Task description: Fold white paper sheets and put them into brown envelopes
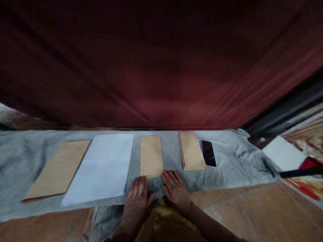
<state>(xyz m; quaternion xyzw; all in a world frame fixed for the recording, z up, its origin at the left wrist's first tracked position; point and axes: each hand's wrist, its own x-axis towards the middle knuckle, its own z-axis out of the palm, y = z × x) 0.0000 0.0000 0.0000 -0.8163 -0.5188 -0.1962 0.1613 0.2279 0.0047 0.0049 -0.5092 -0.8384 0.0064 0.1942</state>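
Note:
A tan paper envelope [151, 154] lies flat on the grey cloth in front of me. At its near left corner rests my left hand [137, 196], palm down with the fingers stretched out. My right hand [174, 188] lies flat by the near right corner, its fingertips at the envelope's edge. Neither hand grips anything. To the right sits a small stack of tan envelopes [192, 150]. On the left are a sheet or stack of white paper [101, 168] and a larger tan paper pile [59, 168].
A grey cloth [229, 168] covers the long work surface. A dark phone [208, 153] lies beside the right-hand stack. Behind hangs a dark red curtain [171, 84]. Terracotta floor tiles [252, 208] show in front, and a white panel [284, 153] stands at the far right.

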